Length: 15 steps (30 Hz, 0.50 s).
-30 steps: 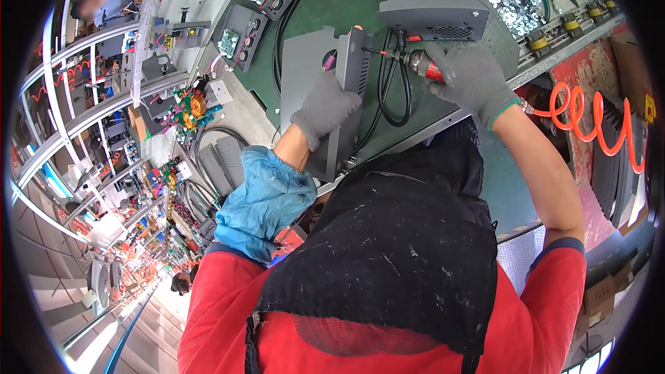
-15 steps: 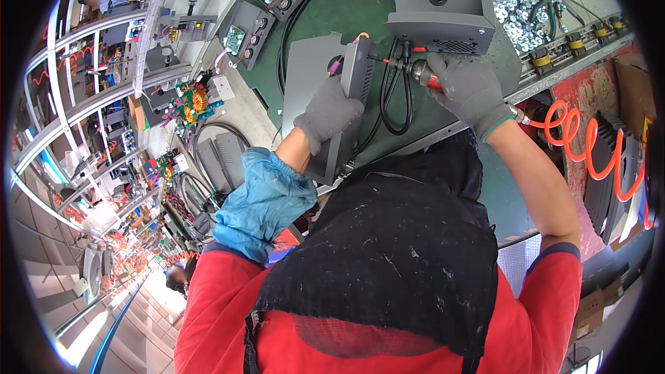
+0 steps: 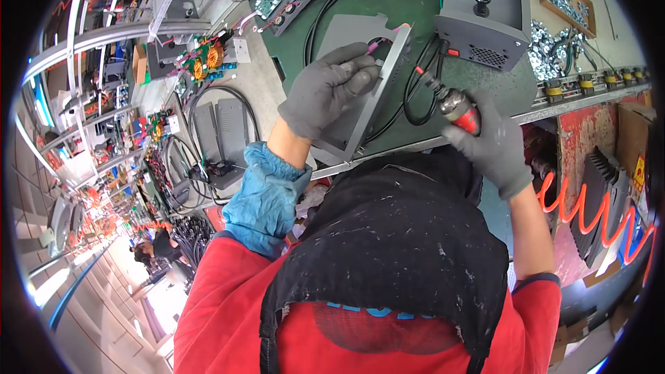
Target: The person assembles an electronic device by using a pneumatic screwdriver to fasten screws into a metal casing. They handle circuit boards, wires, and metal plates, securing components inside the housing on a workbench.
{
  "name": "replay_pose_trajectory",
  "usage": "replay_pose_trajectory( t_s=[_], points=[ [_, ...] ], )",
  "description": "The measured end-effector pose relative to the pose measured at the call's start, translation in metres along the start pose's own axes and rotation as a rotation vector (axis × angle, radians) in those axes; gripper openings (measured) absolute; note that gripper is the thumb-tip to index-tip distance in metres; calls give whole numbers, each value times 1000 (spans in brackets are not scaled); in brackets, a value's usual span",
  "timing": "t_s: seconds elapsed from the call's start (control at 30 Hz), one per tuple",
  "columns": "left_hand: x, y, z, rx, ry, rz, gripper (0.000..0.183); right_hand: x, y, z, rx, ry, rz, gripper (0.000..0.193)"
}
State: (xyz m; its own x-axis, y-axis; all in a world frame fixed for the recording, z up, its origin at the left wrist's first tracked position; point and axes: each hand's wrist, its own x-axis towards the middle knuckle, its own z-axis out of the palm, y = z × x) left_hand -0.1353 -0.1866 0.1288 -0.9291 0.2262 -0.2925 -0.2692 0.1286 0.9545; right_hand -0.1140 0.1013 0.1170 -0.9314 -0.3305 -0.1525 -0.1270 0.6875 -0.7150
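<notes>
My left hand (image 3: 325, 93), in a grey glove, is over the grey sheet-metal panel (image 3: 357, 31), close to its bent edge. Its fingers are curled together; what they hold, if anything, is hidden. A purple wire connector (image 3: 374, 46) shows just beyond the fingertips. My right hand (image 3: 495, 142), also gloved, is wrapped round a red and silver air screwdriver (image 3: 458, 111). The tool's tip points toward the panel but stands apart from it, above a looped black cable (image 3: 418, 120).
A grey metal housing (image 3: 478, 21) with a black knob stands at the far right of the green mat (image 3: 492, 86). Loose screws (image 3: 546, 52) and a cardboard tray (image 3: 589, 24) lie beyond it. Circuit-board panels (image 3: 273, 7) sit far left. An orange coiled hose (image 3: 589, 218) hangs at right.
The screwdriver has drawn back from the panel's edge toward me, and its tip has tilted. My left hand has turned over, its fingers now curled near the edge. My view has shifted.
</notes>
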Motion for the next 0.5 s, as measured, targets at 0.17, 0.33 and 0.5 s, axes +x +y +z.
replay_pose_trajectory(
  t_s=[0.17,0.33,0.5],
  points=[
    [-13,-8,-2,-836,45,-216,41,-14,-32,11,49,-67,-10,62],
    [-23,-1,9,-770,185,-240,38,-22,-48,20,29,-104,-31,61],
    [-28,0,18,-595,224,-205,36,-28,-61,21,17,-96,-52,58]
  ],
)
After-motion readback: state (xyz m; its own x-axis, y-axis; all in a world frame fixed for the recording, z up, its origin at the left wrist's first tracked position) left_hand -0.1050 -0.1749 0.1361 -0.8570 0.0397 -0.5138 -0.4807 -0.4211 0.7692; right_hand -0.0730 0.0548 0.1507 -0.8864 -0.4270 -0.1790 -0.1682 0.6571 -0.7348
